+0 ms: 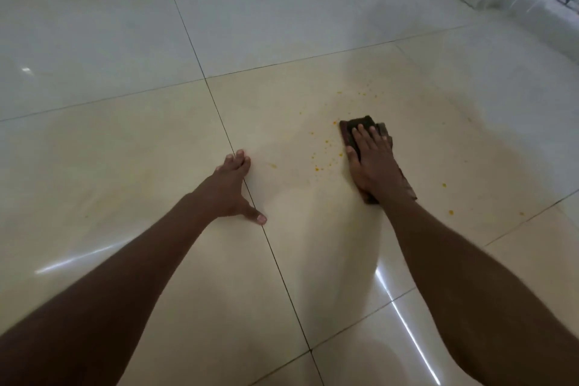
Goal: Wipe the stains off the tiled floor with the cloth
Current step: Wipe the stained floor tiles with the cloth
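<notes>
Orange stains (pixel 326 147) dot the cream floor (pixel 125 166), most just left of the dark cloth (pixel 357 128). The right hand (pixel 372 163) lies flat on the cloth, pressing, not clenched. The left hand (pixel 233 188) is spread empty on the floor as support. Best to sweep left with even pressure, then catch the spots to the right.
</notes>
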